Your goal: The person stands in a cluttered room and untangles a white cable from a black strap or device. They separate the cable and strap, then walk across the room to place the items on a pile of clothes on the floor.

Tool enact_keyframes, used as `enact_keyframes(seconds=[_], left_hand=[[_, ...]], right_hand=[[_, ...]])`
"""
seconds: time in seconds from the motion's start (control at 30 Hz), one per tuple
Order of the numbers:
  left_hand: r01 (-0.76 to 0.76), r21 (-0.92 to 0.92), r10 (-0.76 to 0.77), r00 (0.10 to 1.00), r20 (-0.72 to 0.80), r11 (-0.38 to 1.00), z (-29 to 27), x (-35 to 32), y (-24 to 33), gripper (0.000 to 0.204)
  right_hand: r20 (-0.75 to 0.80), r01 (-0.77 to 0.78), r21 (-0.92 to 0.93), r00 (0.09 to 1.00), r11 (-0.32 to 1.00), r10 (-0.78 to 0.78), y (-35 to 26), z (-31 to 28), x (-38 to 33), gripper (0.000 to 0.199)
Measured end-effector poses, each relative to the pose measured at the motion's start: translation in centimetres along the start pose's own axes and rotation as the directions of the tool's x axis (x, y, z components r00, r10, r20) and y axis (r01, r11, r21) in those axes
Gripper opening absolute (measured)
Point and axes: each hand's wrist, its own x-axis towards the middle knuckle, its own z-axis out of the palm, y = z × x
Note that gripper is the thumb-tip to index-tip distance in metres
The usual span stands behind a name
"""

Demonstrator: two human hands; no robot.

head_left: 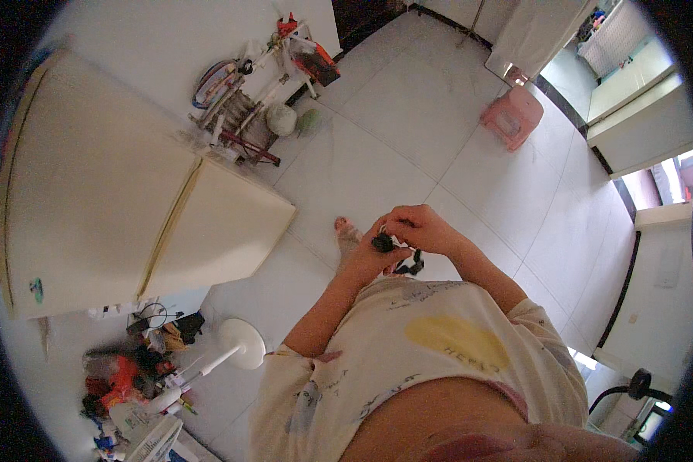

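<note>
My two hands meet in front of my body, near the middle of the head view. My left hand point(366, 259) is closed round a small black thing point(383, 242), which looks like a bundled cord or strap; its exact kind is too small to make out. A dark loop point(414, 264) hangs below the fingers, and it seems to belong to the same thing. My right hand point(419, 228) lies over it from the right with bent fingers, pinching at its upper end. What sits between the right fingertips is mostly hidden.
A cream refrigerator point(115, 177) stands at left. Beyond it is a rack point(254, 108) loaded with bags and odds and ends. A pink plastic stool point(513, 117) stands at the far right. Nearer left, a white round base point(241, 343) adjoins clutter. Pale tiles point(377, 150) cover the floor.
</note>
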Motion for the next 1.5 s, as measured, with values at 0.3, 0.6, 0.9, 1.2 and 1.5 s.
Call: enact_keyframes(seconds=[0.3, 0.6, 0.9, 1.2, 1.5], left_hand=[[0.304, 0.081, -0.312, 0.943, 0.117, 0.949, -4.9, 13.6, 5.4, 0.027], [0.310, 0.366, -0.320, 0.947, -0.035, 0.878, -13.9, 19.7, 3.9, 0.021], [0.088, 0.592, -0.008, 0.991, -0.137, 0.801, -17.6, 23.8, 5.7, 0.020], [0.209, 0.482, 0.046, 0.884, -0.465, 0.851, -16.5, 33.9, 7.9, 0.016], [0.269, -0.385, -0.456, 0.688, -0.565, 0.883, -15.6, 42.3, 10.7, 0.020]], right_hand=[[-0.411, 0.114, 0.730, 0.861, 0.674, 0.300, 2.4, -9.2, 7.9, 0.018], [-0.429, 0.430, 0.889, 0.662, 0.158, 0.614, 3.2, -11.1, 18.7, 0.018], [-0.183, -0.252, 0.263, 0.935, 0.931, 0.304, 9.9, -14.6, 26.6, 0.022], [0.528, -0.098, -0.220, 0.824, 0.971, 0.203, 11.0, -19.3, 35.8, 0.022], [0.404, -0.535, 0.557, 0.843, 0.636, 0.356, 12.6, -27.3, 42.4, 0.019]])
